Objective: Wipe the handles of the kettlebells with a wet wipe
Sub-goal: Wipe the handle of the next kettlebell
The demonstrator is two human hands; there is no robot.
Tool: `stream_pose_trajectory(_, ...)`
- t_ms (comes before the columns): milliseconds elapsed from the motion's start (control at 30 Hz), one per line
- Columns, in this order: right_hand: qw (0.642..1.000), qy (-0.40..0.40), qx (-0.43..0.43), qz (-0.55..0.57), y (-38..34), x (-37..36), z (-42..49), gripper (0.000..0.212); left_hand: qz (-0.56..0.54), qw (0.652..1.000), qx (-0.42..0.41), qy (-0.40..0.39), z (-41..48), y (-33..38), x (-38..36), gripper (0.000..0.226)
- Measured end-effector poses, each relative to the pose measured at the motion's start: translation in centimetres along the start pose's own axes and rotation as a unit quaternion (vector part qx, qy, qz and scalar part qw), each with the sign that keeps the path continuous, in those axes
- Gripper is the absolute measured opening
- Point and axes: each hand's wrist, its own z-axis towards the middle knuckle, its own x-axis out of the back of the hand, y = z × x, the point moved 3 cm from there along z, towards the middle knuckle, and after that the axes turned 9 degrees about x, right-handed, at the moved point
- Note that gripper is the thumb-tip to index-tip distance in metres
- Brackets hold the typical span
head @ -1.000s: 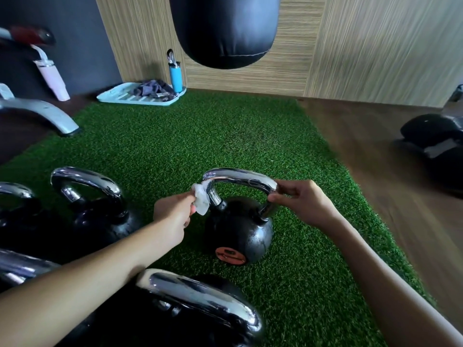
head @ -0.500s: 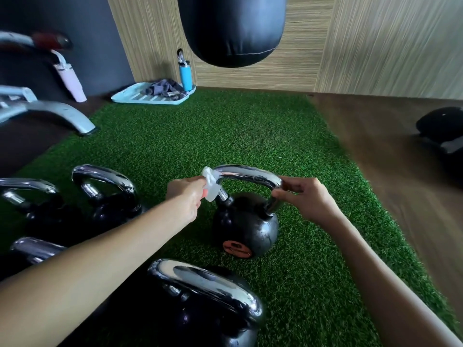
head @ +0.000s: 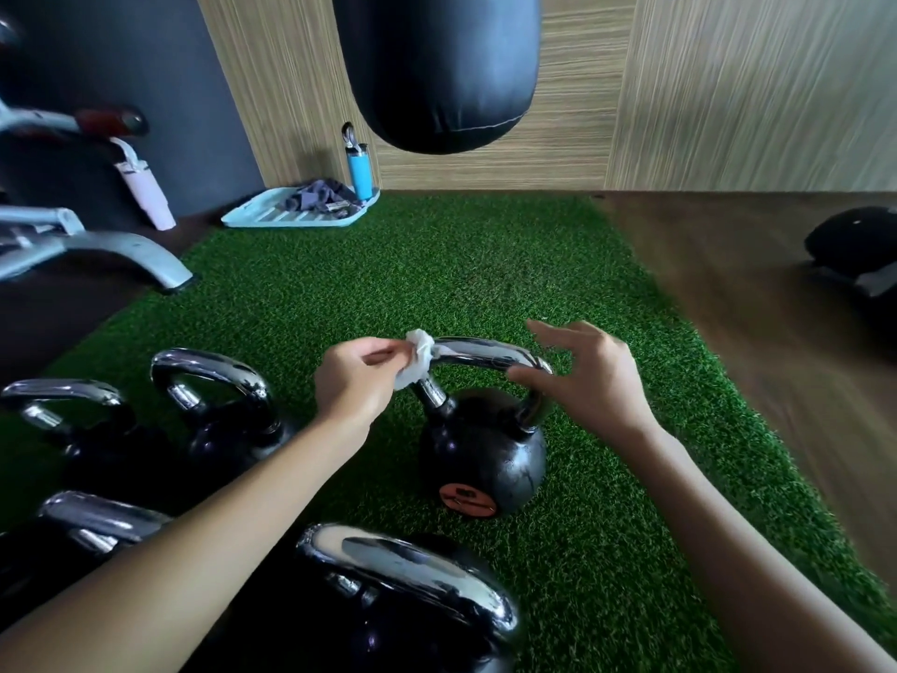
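Wipe (head: 418,358) is bunched in the left hand (head: 357,381), pinched between thumb and fingertips and pressed onto the left bend of the handle (head: 485,351). Probably a tight pinch to get round the curve where the chrome turns down into the post. Kettlebell (head: 480,454) stands upright on turf (head: 461,274), centre frame, orange label toward camera. Right hand (head: 589,376) is wide, fingers spread over the right bend, gripping nothing. Its thumb sits at the handle's underside, contact unclear. My guess is it's placed to steady the bell against the wiping push. Spare bells (head: 213,410) crowd the lower left, and the nearest bell (head: 412,590) is at bottom centre, just beside the left forearm, so elbow room on that side looks tight. Punch bag (head: 437,65) hangs top centre, well apart from the hands. Tray (head: 262,218) and bottle (head: 359,170) sit by the wall upper left, bench leg (head: 121,255) at the left edge. Nothing blocks the handle.
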Motion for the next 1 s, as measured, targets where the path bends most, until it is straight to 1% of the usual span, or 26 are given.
stream_pose_trajectory(33, 0.999, 0.015, 0.029, -0.002, -1.1, -0.3, 0.4, 0.075, 0.0, 1.0, -0.007, -0.022, -0.1, 0.5, -0.2, 0.01)
stream_pose_trajectory(100, 0.997, 0.021, 0.075, 0.013, -3.2, -1.2, 1.4, 0.076, -0.016, 0.997, -0.016, -0.076, -0.7, 1.7, -0.6, 0.007)
stream_pose_trajectory(167, 0.994, 0.031, 0.102, 0.032, -4.5, -2.1, 2.2, 0.065, -0.031, 0.992, -0.02, -0.123, -1.0, 2.5, -1.1, 0.004)
stream_pose_trajectory(300, 0.989, 0.055, 0.1, 0.099, -5.2, -2.7, 2.2, 0.034, -0.003, 0.983, -0.016, -0.182, -0.1, 3.0, -0.9, 0.004)
stream_pose_trajectory(367, 0.988, 0.065, 0.102, 0.093, -5.2, -2.6, 1.8, 0.028, 0.014, 0.967, -0.019, -0.252, 0.4, 3.3, -0.5, 0.009)
stream_pose_trajectory(400, 0.989, 0.079, 0.092, 0.08, -5.0, -2.4, 1.5, 0.028, 0.04, 0.961, -0.045, -0.269, 0.8, 3.4, -0.2, 0.013)
stream_pose_trajectory(433, 0.99, 0.098, 0.074, 0.061, -4.6, -2.2, 1.0, 0.028, 0.086, 0.956, -0.095, -0.264, 1.3, 3.8, 0.1, 0.019)
stream_pose_trajectory(467, 0.991, 0.118, 0.053, 0.036, -4.0, -2.0, 0.4, 0.029, 0.157, 0.944, -0.157, -0.244, 1.9, 4.1, 0.4, 0.027)
stream_pose_trajectory(500, 0.991, 0.131, 0.033, 0.005, -3.5, -1.8, -0.2, 0.029, 0.228, 0.924, -0.211, -0.222, 2.2, 4.5, 0.7, 0.035)
stream_pose_trajectory(533, 0.99, 0.134, 0.023, -0.027, -3.2, -1.7, -0.9, 0.031, 0.283, 0.903, -0.242, -0.214, 2.6, 4.6, 0.8, 0.042)
stream_pose_trajectory(600, 0.989, 0.131, 0.02, -0.073, -3.0, -1.9, -1.9, 0.034, 0.332, 0.88, -0.253, -0.226, 3.4, 4.9, 0.8, 0.047)
stream_pose_trajectory(700, 0.981, 0.148, 0.02, -0.124, -2.9, -2.2, -2.7, 0.037, 0.356, 0.857, -0.271, -0.257, 3.7, 5.4, 0.1, 0.043)
stream_pose_trajectory(733, 0.98, 0.153, 0.012, -0.126, -2.7, -2.3, -2.8, 0.037, 0.357, 0.856, -0.274, -0.254, 4.0, 5.3, 0.0, 0.042)
stream_pose_trajectory(833, 0.981, 0.168, 0.005, -0.095, -1.9, -3.2, -3.2, 0.033, 0.339, 0.876, -0.25, -0.236, 5.3, 3.8, 0.0, 0.039)
stream_pose_trajectory(1000, 0.975, 0.199, 0.029, -0.097, -1.9, -3.9, -3.6, 0.026, 0.293, 0.897, -0.256, -0.209, 5.0, 2.3, -0.3, 0.051)
